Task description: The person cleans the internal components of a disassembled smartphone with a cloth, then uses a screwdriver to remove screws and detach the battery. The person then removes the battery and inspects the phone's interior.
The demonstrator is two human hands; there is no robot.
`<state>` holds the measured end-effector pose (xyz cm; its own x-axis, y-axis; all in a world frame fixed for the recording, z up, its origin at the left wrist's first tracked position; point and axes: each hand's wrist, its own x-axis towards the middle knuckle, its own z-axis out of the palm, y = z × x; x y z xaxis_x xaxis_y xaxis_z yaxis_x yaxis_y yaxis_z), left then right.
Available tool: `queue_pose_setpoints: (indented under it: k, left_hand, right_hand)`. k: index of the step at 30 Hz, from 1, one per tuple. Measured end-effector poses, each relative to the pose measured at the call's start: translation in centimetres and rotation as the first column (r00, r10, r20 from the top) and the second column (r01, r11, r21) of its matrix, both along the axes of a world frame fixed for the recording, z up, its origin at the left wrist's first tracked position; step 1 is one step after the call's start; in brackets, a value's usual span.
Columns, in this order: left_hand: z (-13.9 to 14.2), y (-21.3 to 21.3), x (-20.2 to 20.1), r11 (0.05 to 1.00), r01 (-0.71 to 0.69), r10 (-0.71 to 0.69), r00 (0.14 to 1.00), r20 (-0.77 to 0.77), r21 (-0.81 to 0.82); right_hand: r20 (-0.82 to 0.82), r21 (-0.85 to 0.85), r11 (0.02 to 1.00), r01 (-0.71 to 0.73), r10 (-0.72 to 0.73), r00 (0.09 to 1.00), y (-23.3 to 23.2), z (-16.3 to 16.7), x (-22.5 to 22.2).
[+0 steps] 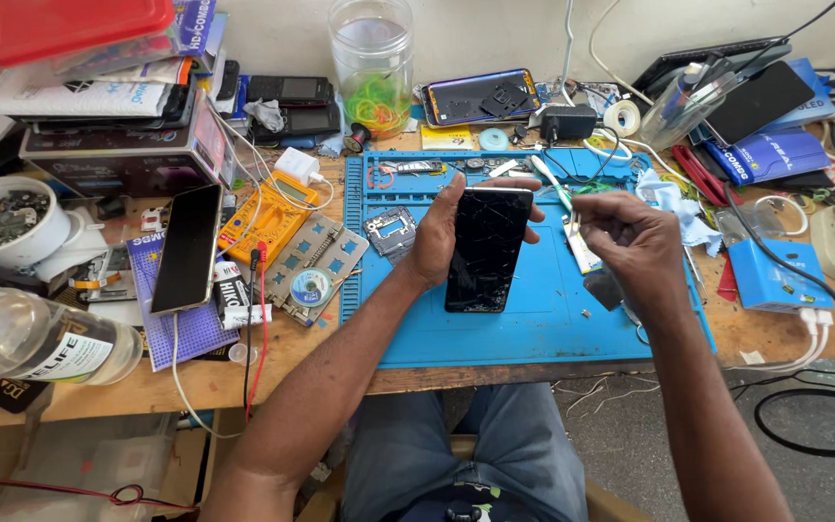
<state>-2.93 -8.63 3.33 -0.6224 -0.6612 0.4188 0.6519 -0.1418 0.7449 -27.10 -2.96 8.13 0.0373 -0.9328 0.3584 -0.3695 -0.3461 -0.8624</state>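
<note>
- A person sits at a cluttered wooden worktop (pixel 292 358), seen from above by a head-worn camera, both bare forearms reaching forward.
- The left hand (pixel 434 237) holds a black phone with a cracked screen (pixel 487 249) upright over a blue work mat (pixel 533 329); the fingers wrap around its left edge and fingertips show at its right edge.
- The phone's lower end hangs just above or on the mat; I cannot tell which.
- The right hand (pixel 635 242) hovers just right of the phone, not touching it, its fingers curled loosely together; whether they pinch something small I cannot tell.
- A thin dark piece (pixel 603 287) lies on the mat under the right hand.
- At the mat's far edge sit small parts and a bare phone frame (pixel 390 232).
- Left of the mat lie a grey metal fixture plate (pixel 313 269), a yellow multimeter (pixel 268 215) with red and black leads, and a second phone with a dark screen (pixel 187 247) resting on a purple pad, a cable in its lower end.
- At the near left lies a clear bottle (pixel 45 340) on its side, and beyond it a white bowl of scrap parts (pixel 7 220).
- At the back stands a clear jar holding coloured rubber bands (pixel 372 63), beside another phone with its back opened (pixel 480 97).
- To the right lie blue boxes (pixel 775 275), a blue cloth (pixel 674 203) and white cables.
</note>
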Motion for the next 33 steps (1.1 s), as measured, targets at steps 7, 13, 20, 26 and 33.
queue_pose_setpoints:
  k: [7,13,20,26,33]
  left_hand:
    - [-1.3,-1.2,-0.8,0.974,0.019,-0.029,0.999,0.041,0.225]
    - [-2.5,-1.5,-1.2,0.950,0.066,-0.073,0.997,0.012,0.304]
    - [-2.6,-1.6,-1.5,0.945,0.022,-0.050,0.996,0.079,0.327]
    - [-2.7,-1.7,-1.6,0.949,0.005,-0.038,0.995,0.097,0.316]
    - [-3.1,-1.9,-1.6,0.935,0.027,-0.057,0.996,0.074,0.354]
  right_hand:
    - [-0.034,-0.166,0.986,0.020,-0.026,0.999,-1.9,0.4,2.0]
    - [0.092,-0.089,0.995,-0.048,0.056,0.994,-4.3,0.5,3.4]
    - [0.100,-0.112,0.993,-0.039,0.051,0.994,-3.9,-0.3,3.8]
    - [0.041,-0.174,0.984,-0.021,0.028,0.999,-4.3,-1.1,3.7]
    - [-0.024,-0.185,0.983,0.001,-0.006,1.000,-4.6,-1.4,3.6]
